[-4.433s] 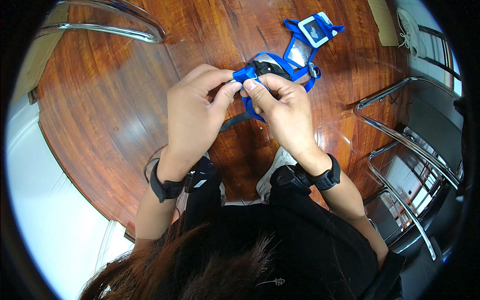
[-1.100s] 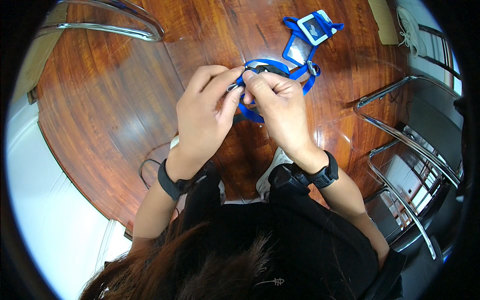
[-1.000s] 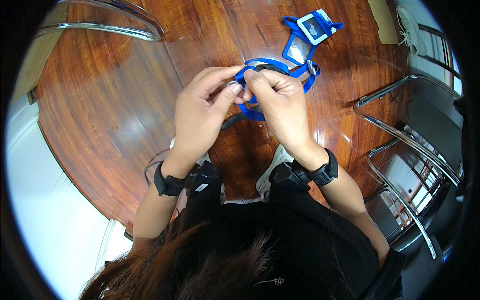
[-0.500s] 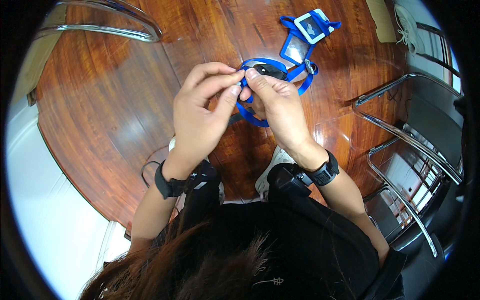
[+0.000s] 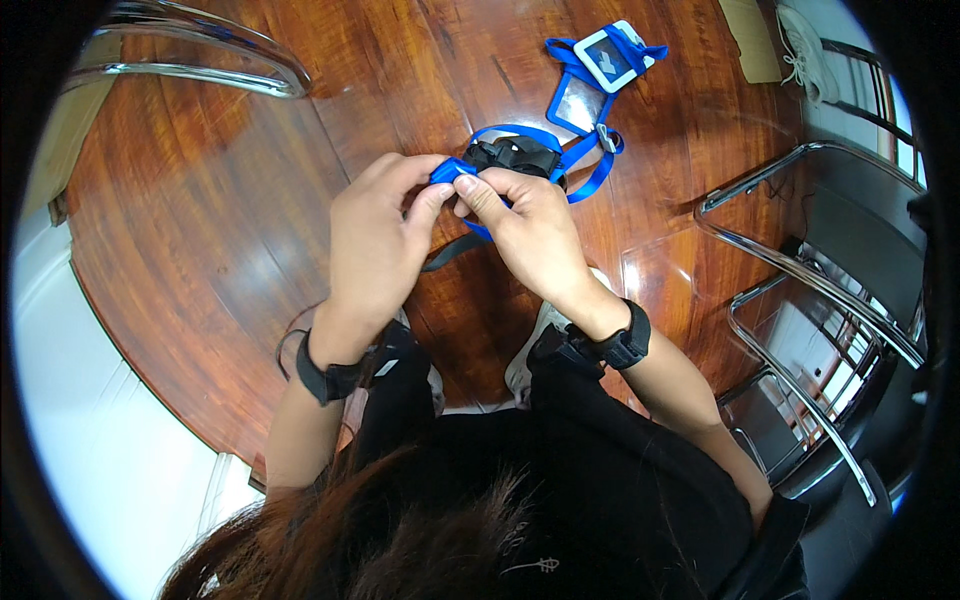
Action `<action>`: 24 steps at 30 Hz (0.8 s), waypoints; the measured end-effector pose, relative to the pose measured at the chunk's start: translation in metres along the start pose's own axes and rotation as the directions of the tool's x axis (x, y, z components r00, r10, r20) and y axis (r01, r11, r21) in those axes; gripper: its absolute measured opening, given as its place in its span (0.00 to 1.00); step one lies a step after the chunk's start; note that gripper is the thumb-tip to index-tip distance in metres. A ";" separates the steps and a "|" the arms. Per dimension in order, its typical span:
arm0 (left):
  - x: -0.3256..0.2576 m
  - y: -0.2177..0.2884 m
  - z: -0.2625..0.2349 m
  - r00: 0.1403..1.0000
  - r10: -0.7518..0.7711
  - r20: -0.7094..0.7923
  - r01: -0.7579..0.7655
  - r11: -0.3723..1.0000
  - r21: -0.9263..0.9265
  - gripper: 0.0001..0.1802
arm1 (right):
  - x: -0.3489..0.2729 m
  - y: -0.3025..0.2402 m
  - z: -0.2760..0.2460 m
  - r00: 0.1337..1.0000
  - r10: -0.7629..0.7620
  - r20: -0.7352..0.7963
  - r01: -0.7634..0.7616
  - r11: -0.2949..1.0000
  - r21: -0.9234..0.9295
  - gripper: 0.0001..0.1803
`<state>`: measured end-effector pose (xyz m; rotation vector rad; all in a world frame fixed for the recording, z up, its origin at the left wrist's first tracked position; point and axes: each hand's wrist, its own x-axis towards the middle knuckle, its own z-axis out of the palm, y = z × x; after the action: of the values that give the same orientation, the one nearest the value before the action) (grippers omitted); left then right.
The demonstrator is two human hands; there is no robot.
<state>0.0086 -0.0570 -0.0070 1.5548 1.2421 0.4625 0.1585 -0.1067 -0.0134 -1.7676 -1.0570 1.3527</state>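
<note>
Pinched between fingers and thumb, my left hand (image 5: 378, 245) grips one end of a small folded section of blue lanyard strap (image 5: 452, 171). My right hand (image 5: 540, 235) presses the same folded section from the other side with its thumb on top. More blue strap loops out past the right hand to a blue-framed badge holder (image 5: 579, 105) and a small metal buckle (image 5: 606, 138). Over that holder's far end lies a white-framed badge holder (image 5: 606, 70) with blue strap wound about it. Just beyond my fingertips sits a black strapped item (image 5: 515, 154), partly hidden.
Below is a glossy reddish-brown wooden surface (image 5: 250, 220). Chrome-framed black chairs (image 5: 850, 240) stand at the right, and a chrome chair leg (image 5: 230, 80) reaches in at the upper left. Cardboard (image 5: 750, 45) and a white shoe (image 5: 808, 60) are at the far right.
Both hands have shifted slightly left and down with the strap. The held section now shows as a wider flat fold, and more of the black item is visible.
</note>
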 end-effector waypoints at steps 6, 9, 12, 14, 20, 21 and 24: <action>-0.005 0.007 0.011 0.953 0.269 -0.142 -0.220 0.932 0.289 0.11 | -0.006 -0.007 0.001 0.982 0.168 0.082 -0.183 0.951 0.249 0.15; -0.006 0.007 0.012 0.945 0.280 -0.167 -0.224 0.930 0.291 0.12 | -0.008 -0.009 0.004 0.985 0.134 0.109 -0.155 0.965 0.212 0.15; -0.005 0.003 0.013 0.916 0.361 -0.177 -0.290 0.898 0.330 0.14 | -0.007 -0.007 0.008 1.000 -0.013 -0.010 0.013 0.997 0.072 0.17; -0.005 0.002 0.013 0.900 0.404 -0.165 -0.335 0.882 0.331 0.16 | -0.008 -0.005 0.008 0.998 -0.053 -0.020 0.054 0.997 0.061 0.17; -0.009 0.010 0.011 0.932 0.319 -0.170 -0.296 0.944 0.147 0.17 | -0.009 -0.005 0.007 0.998 -0.033 -0.047 0.041 0.982 0.183 0.17; -0.009 0.010 0.009 0.952 0.267 -0.152 -0.259 0.963 0.073 0.17 | -0.009 -0.006 0.007 0.999 -0.008 -0.047 0.018 0.974 0.227 0.16; -0.006 0.009 0.001 0.991 0.105 -0.089 -0.122 0.968 -0.218 0.12 | -0.008 -0.008 0.005 0.995 -0.029 -0.091 0.046 0.980 0.191 0.14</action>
<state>0.0111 -0.0622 0.0024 1.4317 1.1205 0.7171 0.1506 -0.1101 -0.0038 -1.6403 -0.8758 1.2966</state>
